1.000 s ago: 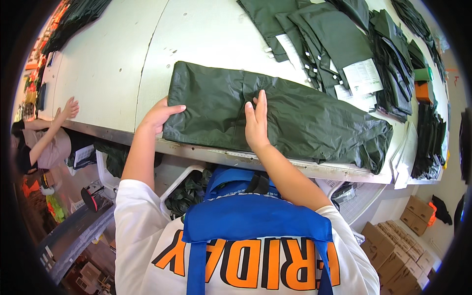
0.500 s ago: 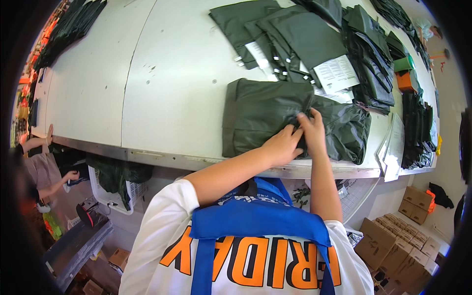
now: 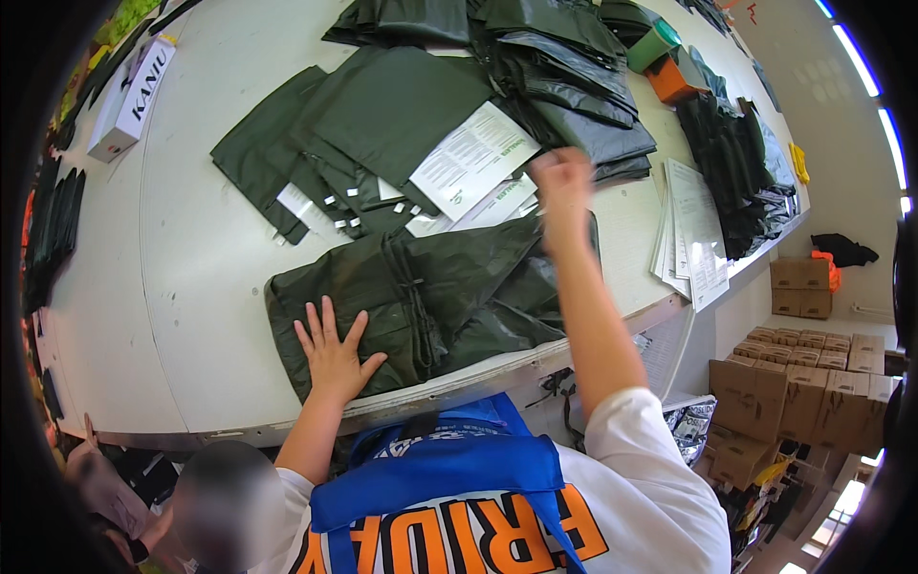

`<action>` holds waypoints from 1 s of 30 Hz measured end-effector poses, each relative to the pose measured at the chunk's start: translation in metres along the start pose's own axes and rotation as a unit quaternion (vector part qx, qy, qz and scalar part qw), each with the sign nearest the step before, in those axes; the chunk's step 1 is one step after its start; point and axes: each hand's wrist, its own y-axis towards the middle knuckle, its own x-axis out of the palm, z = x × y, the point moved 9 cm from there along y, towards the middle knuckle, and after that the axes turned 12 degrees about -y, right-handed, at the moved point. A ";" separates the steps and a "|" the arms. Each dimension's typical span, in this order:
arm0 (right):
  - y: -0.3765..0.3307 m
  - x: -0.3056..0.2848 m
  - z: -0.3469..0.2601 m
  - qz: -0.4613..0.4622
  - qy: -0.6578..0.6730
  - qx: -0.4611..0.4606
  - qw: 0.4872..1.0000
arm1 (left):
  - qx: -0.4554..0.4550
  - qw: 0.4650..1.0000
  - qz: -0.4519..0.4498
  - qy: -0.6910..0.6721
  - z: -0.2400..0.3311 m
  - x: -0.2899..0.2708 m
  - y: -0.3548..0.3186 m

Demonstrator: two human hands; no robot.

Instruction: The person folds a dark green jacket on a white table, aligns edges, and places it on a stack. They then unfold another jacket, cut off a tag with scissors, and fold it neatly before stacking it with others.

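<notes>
A dark green, slightly shiny garment lies folded along the table's near edge, with a bunched seam across its left part. My left hand rests flat on its left end, fingers spread. Above the garment's far right edge is my right hand, smeared by motion, its fingers looking curled. Whether it holds anything cannot be made out. Close to it lie printed paper sheets, on top of a spread of flat dark green pouches with small white tags.
Folded dark garments are stacked behind my right hand. Farther right are a green roll, an orange box, dark bundles and paper sheets overhanging the edge. A white box stands far left. Another person is at lower left.
My hands have parted from the garment's middle: the left lies flat on its left end, the right has gone to its far right side. The view has swung to the right.
</notes>
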 end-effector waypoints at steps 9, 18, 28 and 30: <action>0.124 -0.035 0.196 0.125 0.201 0.347 0.907 | 0.041 0.999 0.029 -0.007 -0.002 0.007 0.009; 0.071 -0.047 0.121 0.016 0.445 0.372 0.814 | 0.035 0.999 0.032 -0.014 -0.003 0.010 0.004; 0.120 -0.003 0.131 0.079 0.398 0.378 0.832 | 0.059 0.997 0.041 -0.004 0.006 -0.001 0.007; 0.121 -0.032 0.123 0.112 0.374 0.331 0.859 | 0.043 0.999 0.031 0.001 0.006 -0.002 0.009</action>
